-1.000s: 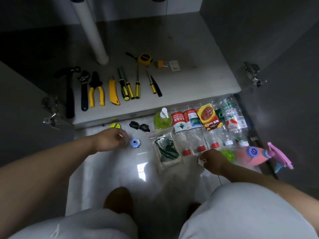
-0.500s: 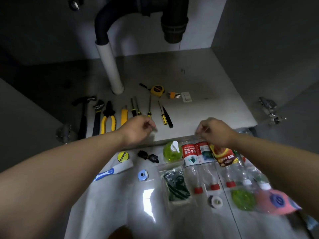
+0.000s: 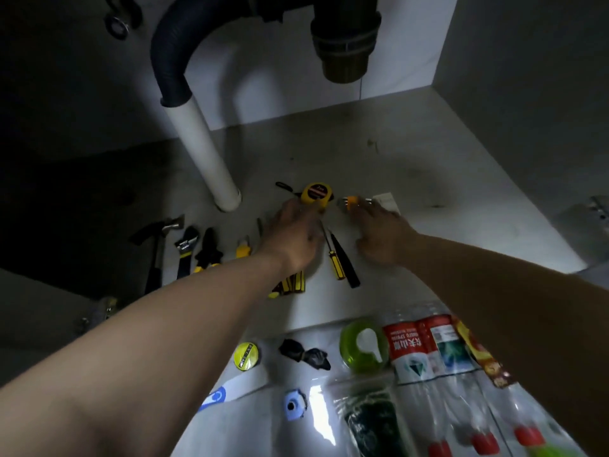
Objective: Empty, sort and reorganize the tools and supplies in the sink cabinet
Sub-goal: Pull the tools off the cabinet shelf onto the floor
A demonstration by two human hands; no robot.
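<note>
A row of tools lies on the cabinet floor (image 3: 428, 153): hammer (image 3: 157, 249), wrench (image 3: 185, 250), pliers (image 3: 207, 250), yellow utility knife (image 3: 243, 250), and yellow and black screwdrivers (image 3: 339, 265). My left hand (image 3: 293, 235) reaches over more screwdrivers, fingers stretched to the near edge of the yellow tape measure (image 3: 317, 192). My right hand (image 3: 379, 235) lies flat with spread fingers, its tips at a small orange and silver piece (image 3: 351, 202) and a white plate (image 3: 388, 200). Neither hand shows anything in it.
A white drain pipe (image 3: 204, 153) stands at the back left under a black trap (image 3: 344, 37). On the tiled floor in front lie a yellow tape roll (image 3: 246, 356), a black bundle (image 3: 304, 352), a green soap bottle (image 3: 354, 346), several plastic bottles (image 3: 425, 354), a blue roll (image 3: 293, 405) and a bagged scourer (image 3: 372, 423).
Both hands have gone from the floor items up into the cabinet, past the tool row to the tape measure and the orange piece. The view has tilted upward.
</note>
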